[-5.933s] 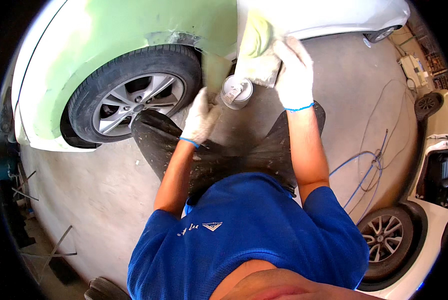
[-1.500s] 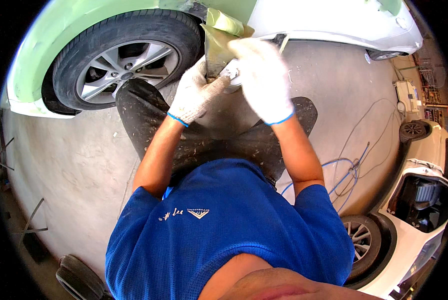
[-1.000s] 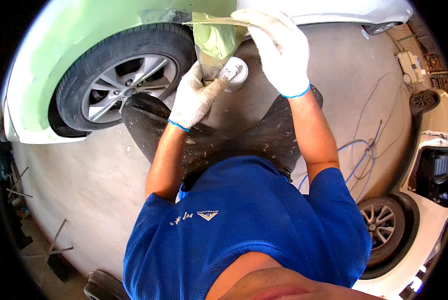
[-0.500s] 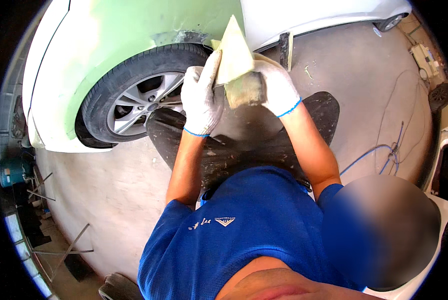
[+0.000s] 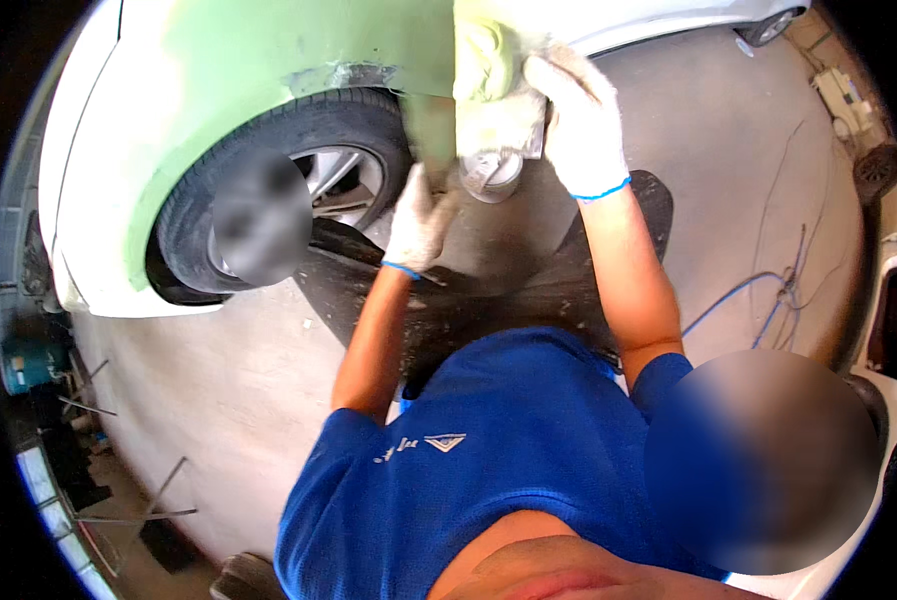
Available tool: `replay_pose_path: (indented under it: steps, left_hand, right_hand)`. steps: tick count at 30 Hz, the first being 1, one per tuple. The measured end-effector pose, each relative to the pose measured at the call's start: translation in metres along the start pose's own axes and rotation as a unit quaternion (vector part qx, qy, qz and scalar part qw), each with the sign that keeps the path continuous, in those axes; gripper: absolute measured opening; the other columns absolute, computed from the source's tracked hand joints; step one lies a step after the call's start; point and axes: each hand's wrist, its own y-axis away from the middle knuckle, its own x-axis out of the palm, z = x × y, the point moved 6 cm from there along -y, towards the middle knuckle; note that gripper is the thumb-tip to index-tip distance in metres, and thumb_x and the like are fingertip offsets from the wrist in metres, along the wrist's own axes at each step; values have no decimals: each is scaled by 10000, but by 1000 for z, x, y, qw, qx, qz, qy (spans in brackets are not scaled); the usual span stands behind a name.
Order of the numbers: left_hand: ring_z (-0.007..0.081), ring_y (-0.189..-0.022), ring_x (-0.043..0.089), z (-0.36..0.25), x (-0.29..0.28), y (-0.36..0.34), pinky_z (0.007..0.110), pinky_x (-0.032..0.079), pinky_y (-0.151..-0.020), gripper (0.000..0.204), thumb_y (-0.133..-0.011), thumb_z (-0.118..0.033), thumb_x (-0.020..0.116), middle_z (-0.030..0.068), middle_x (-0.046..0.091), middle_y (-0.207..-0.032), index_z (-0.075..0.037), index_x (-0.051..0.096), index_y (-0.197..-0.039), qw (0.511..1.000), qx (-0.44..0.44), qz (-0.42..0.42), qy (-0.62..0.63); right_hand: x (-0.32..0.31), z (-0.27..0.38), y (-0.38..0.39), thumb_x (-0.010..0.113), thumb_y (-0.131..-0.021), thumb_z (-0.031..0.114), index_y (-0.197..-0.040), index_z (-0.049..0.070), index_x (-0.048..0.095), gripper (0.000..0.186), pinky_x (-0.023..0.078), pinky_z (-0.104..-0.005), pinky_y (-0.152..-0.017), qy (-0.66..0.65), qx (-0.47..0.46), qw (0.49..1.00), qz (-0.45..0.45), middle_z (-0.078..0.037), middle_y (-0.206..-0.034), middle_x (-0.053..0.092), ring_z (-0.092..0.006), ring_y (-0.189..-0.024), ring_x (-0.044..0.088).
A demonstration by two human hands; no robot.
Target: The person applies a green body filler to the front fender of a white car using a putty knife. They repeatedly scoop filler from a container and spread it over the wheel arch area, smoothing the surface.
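Note:
My right hand [image 5: 580,125], in a white knit glove with a blue cuff, grips the edge of a pale flat mixing board [image 5: 473,125]. A blob of yellow-green putty [image 5: 486,60] lies on the board. Lower and to the left is my left hand [image 5: 420,225], gloved likewise. It pinches a flat greenish putty spreader [image 5: 428,135], smeared by motion, which points up beside the board. Beyond both hands stands the car's green-coated body panel [image 5: 258,60], with a bare, scuffed patch [image 5: 343,76] above the wheel arch.
Below the panel is a wheel with a black tyre [image 5: 193,220] and a silver rim, partly blurred. A round tin [image 5: 490,175] is under the board. Blue hose [image 5: 733,300] curls on the floor at right. A white car [image 5: 648,25] stands at the back right.
My hands have drawn apart: the left moved down and slightly right, the right moved right and up a little. The board has turned, showing the putty blob, and the tin has come into sight.

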Motion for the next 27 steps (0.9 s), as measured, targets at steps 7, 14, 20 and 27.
replay_pose_path:
  steps: [7,14,20,27]
  left_hand:
    - [61,-560,486,-80,-4,8,217,403,-486,342,-838,-264,748,-19,545,-741,-34,576,-1023,949,-208,61,228]
    - [66,-660,531,-83,-22,10,228,453,-583,385,-847,-204,733,4,611,-853,-11,582,-1144,945,-247,25,214]
    - [112,-966,591,-90,-15,-6,288,491,-882,448,-895,-168,674,69,649,-1098,0,529,-1284,970,-133,-9,204]
    - [111,-955,595,-97,-15,-9,288,502,-856,443,-895,-127,641,76,642,-1108,4,507,-1297,970,-130,-10,207]
  right_hand:
    - [-4,15,-5,619,-933,115,-1057,19,630,157,381,-186,-581,121,-55,989,65,28,-842,568,-27,-699,478]
    - [42,29,8,589,-884,75,-1081,44,690,223,511,-367,-843,507,-202,805,232,-137,-1003,674,-320,-931,643]
    - [70,26,63,596,-841,59,-1045,89,693,228,524,-377,-835,554,-411,696,200,-104,-994,663,-285,-935,633]
    - [70,47,50,582,-826,16,-1034,76,702,248,518,-359,-851,514,-387,754,130,-113,-980,663,-293,-931,637]
